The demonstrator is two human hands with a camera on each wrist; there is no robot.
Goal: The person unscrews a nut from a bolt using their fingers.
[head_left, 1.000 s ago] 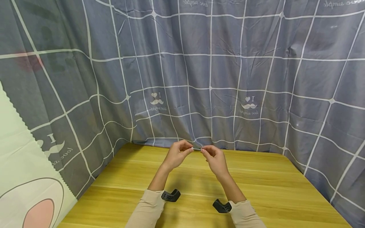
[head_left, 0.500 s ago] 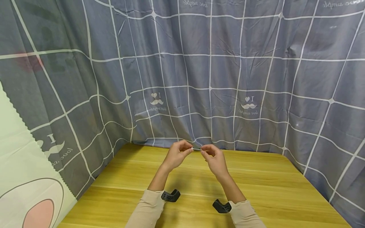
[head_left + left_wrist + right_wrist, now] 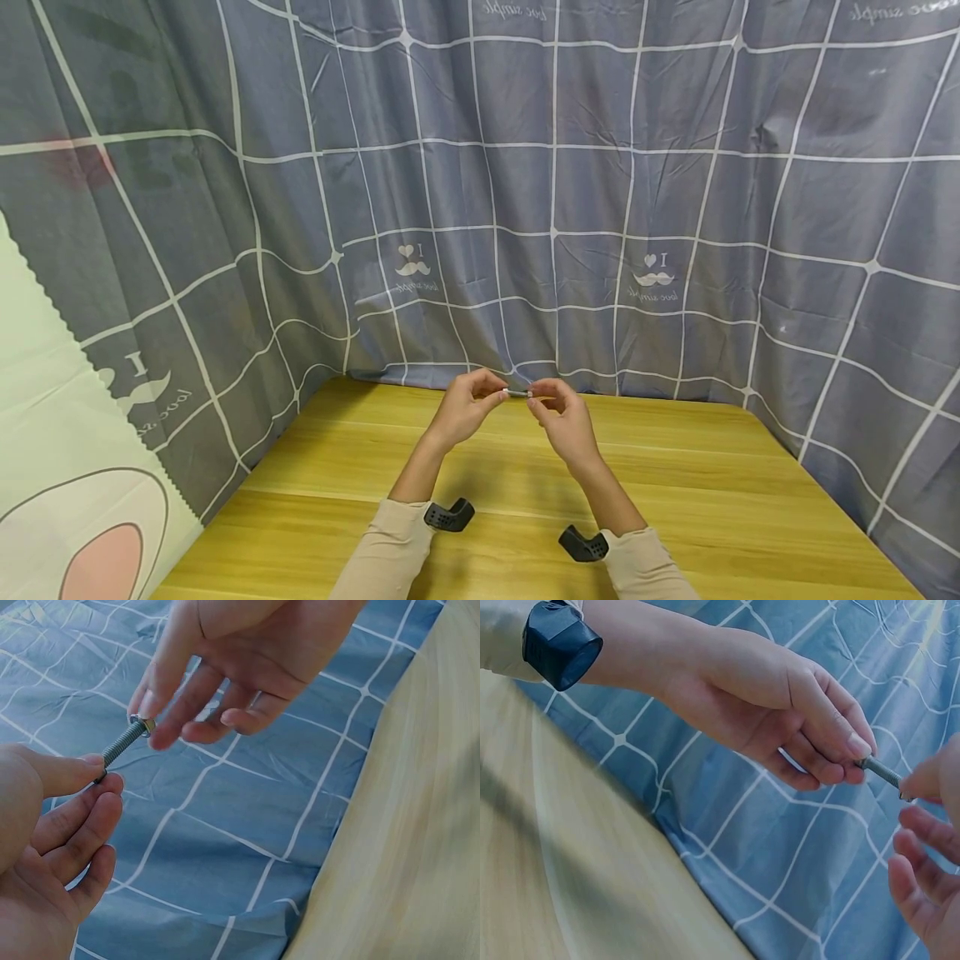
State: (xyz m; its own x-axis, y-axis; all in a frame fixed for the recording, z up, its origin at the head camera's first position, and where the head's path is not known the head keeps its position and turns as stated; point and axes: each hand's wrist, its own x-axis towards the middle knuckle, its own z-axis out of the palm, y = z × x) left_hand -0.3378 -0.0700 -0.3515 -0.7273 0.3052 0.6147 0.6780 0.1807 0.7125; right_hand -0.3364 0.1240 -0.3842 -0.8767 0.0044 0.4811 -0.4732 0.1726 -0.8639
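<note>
In the head view my left hand (image 3: 465,410) and right hand (image 3: 564,418) meet near the table's far edge, with a small threaded bolt (image 3: 517,393) between them. In the left wrist view, the left thumb and index finger pinch one end of the bolt (image 3: 124,744); that end is mostly hidden. At the other end a shiny nut (image 3: 142,724) sits around the thread, and my right thumb and index finger hold it. Bare thread shows between the two hands. The right wrist view has the left hand (image 3: 780,712) above and the right hand (image 3: 934,855) at the right edge.
A yellow wood-grain table (image 3: 517,483) lies beneath both arms. Behind it hangs a grey-blue checked curtain (image 3: 600,192), and a pale printed cloth (image 3: 67,417) hangs at the left. Black wrist devices (image 3: 450,515) sit at both cuffs.
The right thumb and fingertips have shifted slightly at the nut, and more of the nut shows now. The left hand stays where it was.
</note>
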